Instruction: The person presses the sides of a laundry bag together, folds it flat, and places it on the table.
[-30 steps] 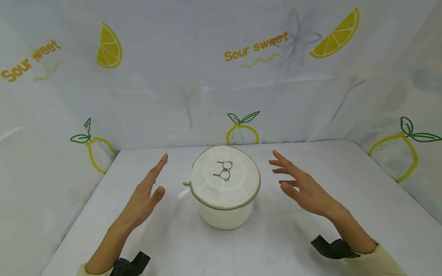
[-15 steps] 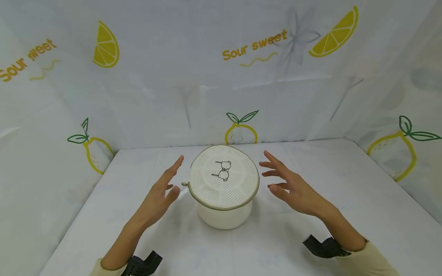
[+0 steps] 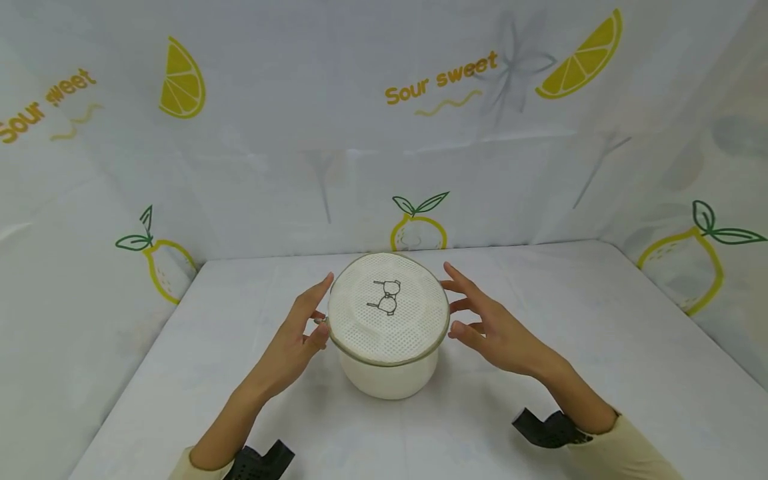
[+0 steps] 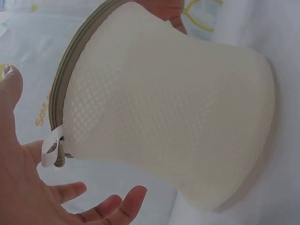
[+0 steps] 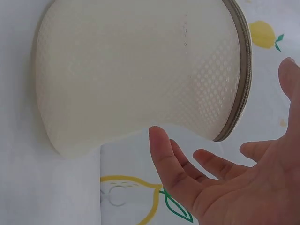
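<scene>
A cream mesh laundry bag (image 3: 390, 333) stands upright on the white-covered table, its round top printed with a dark line drawing of a bra. A khaki zipper (image 5: 244, 70) runs around the top rim. The zipper pull with a white loop (image 4: 52, 146) hangs on the bag's left side. My left hand (image 3: 292, 350) is beside that side, fingers spread and relaxed, close to the pull. On the opposite side my right hand (image 3: 495, 330) has its fingers loosely bent near the rim. In the right wrist view a gap shows between its fingertips and the mesh. Neither hand grips anything.
A white cloth (image 3: 180, 393) covers the table. White sheeting (image 3: 258, 187) printed with lemons and lettering rises behind and at both sides. Black straps (image 3: 549, 427) sit on both wrists, below cream sleeves (image 3: 618, 453).
Both hands have moved inward toward the laundry bag, the left hand going right and the right hand going left. The bag stays where it was on the table.
</scene>
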A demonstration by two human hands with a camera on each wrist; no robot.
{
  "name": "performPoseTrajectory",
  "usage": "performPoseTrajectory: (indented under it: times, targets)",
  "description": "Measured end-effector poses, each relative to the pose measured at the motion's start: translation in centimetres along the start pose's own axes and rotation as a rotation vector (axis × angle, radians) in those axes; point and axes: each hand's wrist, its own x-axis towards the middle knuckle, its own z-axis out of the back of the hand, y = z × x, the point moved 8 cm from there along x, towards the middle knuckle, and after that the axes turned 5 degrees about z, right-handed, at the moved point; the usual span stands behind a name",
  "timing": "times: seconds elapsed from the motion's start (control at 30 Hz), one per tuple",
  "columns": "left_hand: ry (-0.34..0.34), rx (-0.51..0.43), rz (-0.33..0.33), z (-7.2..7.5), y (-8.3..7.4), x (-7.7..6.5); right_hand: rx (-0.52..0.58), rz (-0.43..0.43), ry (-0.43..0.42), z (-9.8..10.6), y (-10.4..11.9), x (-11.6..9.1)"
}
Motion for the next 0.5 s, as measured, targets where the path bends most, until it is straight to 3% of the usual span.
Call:
performPoseTrajectory:
  times: [0.17,0.5]
  targets:
    - [0.005,-0.067,0.028,-0.7,-0.2,0.2,0.082,-0.020,-0.010,-0.6,-0.2,0.4]
    - [-0.010,-0.101,0.104,-1.3,-0.3,0.5,0.181,-0.021,-0.004,-1.7,-0.4,1.2]
